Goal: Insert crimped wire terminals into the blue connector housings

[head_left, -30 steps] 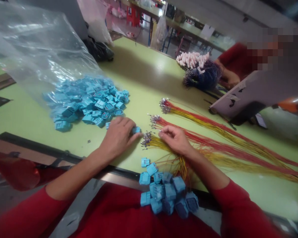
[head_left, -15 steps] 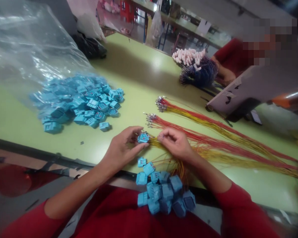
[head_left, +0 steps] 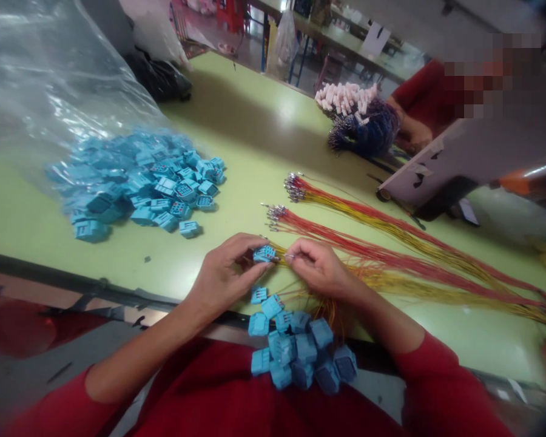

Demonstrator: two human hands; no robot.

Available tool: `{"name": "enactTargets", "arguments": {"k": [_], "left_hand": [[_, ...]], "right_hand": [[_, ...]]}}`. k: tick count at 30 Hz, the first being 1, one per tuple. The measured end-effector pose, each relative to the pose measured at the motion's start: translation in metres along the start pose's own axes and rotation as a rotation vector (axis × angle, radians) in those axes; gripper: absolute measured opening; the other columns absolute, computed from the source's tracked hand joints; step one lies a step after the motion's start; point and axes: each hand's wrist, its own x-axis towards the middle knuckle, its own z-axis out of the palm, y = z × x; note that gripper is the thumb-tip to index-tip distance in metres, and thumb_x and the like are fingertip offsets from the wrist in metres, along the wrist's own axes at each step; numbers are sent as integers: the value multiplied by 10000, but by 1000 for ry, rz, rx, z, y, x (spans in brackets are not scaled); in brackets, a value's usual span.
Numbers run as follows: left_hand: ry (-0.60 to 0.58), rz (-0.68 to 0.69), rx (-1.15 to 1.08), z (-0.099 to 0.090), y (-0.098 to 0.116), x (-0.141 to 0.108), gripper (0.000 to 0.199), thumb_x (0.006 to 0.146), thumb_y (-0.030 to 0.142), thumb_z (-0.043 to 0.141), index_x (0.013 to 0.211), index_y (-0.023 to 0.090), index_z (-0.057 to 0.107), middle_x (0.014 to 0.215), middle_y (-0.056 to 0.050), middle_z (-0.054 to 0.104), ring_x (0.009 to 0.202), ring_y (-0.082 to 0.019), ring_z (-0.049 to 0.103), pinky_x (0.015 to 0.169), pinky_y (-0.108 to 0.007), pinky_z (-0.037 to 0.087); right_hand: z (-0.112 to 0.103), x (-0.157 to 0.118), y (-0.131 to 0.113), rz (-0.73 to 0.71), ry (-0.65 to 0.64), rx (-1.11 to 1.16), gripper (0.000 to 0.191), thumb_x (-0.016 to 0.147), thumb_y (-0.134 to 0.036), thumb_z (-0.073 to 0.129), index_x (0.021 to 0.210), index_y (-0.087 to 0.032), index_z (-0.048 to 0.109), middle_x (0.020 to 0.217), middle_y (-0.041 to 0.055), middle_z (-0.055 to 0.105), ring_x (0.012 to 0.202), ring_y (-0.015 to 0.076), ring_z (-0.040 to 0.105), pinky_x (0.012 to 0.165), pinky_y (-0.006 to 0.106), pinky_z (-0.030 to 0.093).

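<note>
My left hand [head_left: 225,267] grips a blue connector housing [head_left: 264,254] between thumb and fingers, its face of small holes turned up. Just right of it, my right hand [head_left: 321,267] is pinched on a thin wire [head_left: 289,255] with a metal tip, which points at the housing across a small gap. Yellow wires [head_left: 282,264] run beneath both hands. Below them, a cluster of blue housings with wires attached [head_left: 295,352] hangs over the table edge. Behind lie a red wire bundle [head_left: 309,226] and a red and yellow wire bundle [head_left: 327,203], metal tips to the left.
Loose blue housings [head_left: 164,185] spill from a clear plastic bag [head_left: 68,79] on the green table [head_left: 236,121]. At the back right are dark blue wires with pale pink connectors [head_left: 348,100], near another person's arm [head_left: 414,133]. A grey panel [head_left: 473,158] stands on the right.
My right hand has shifted slightly left, bringing the wire's metal tip closer to the housing. My left hand keeps its hold, with the housing tilted a little. The view has moved slightly.
</note>
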Motion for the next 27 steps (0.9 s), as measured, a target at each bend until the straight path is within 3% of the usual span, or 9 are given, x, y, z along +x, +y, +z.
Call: {"name": "enactTargets", "arguments": {"k": [7,10,13,17,19,21,27], "left_hand": [[-4,176,124,5,6,-2,245,942,160,665,1178,194,723,1125,-101,714,996,-198,712,869,-316,603],[-19,156,70,10,4,-3,262,922,165,697,1181,184,726,1097,-97,722,978,-189,714,844,-298,605],[-29,74,0,13,0,-2,254,891,199,735,1145,191,740,1069,-86,729,925,-180,711,745,-265,597],[-31,-185,-176,14,-2,0,283,815,299,804,1065,179,745,874,-39,699,638,-120,633,541,-212,528],[-53,-326,-269,14,-2,0,348,780,337,822,1066,161,730,768,-17,677,542,-100,579,477,-196,483],[-75,-420,-320,14,-1,0,394,764,351,825,1082,145,716,708,-7,668,501,-92,550,454,-189,455],[-60,-466,-347,15,0,-2,439,742,352,827,1113,145,716,737,-26,694,547,-102,573,505,-205,468]], "right_hand": [[6,2,7,-21,-21,-11,91,839,-240,534,837,-189,609,705,-22,561,634,119,461,606,252,356],[9,4,9,-44,-3,-8,69,829,-223,541,828,-190,602,699,-27,553,632,117,460,607,252,349],[9,3,8,-40,7,18,62,855,-232,555,824,-194,593,693,-30,542,617,113,448,594,254,346],[3,-1,3,8,52,95,175,903,-342,636,992,-195,605,759,-27,555,587,106,432,554,255,353],[0,-5,3,-32,106,125,200,929,-349,634,1055,-196,607,815,-6,588,647,120,497,596,262,405],[-3,-8,6,-104,171,125,131,971,-324,592,998,-200,628,854,18,629,748,141,567,676,277,450],[-5,-15,10,-222,120,-202,149,983,-254,567,870,-197,646,798,19,657,699,136,558,664,280,413]]}}
